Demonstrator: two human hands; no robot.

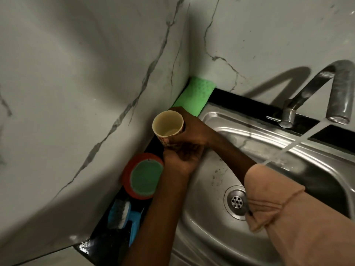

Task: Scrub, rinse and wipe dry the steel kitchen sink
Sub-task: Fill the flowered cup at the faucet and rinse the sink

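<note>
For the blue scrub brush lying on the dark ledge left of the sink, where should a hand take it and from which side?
Probably from above, across the blue back of the scrub brush. It lies flat in the narrow strip between the marble wall and the sink, so side approaches look cramped. Its handle end is too dark to judge.

The sink (221, 233) is brushed stainless steel, smooth and shiny with dull smears near the perforated metal drain (236, 201), and the tap (324, 87) is duller, spotted metal. The walls (76, 73) look like glossy veined marble above a polished black counter edge (244, 99). A porous green sponge (196, 95), a rough green scouring pad (147, 177) in a glossy red plastic dish (127, 177), a blue plastic brush (123, 212) and a matt paper-like cup (168, 124) sit beside soft tan cloth sleeve (299, 217).
</note>
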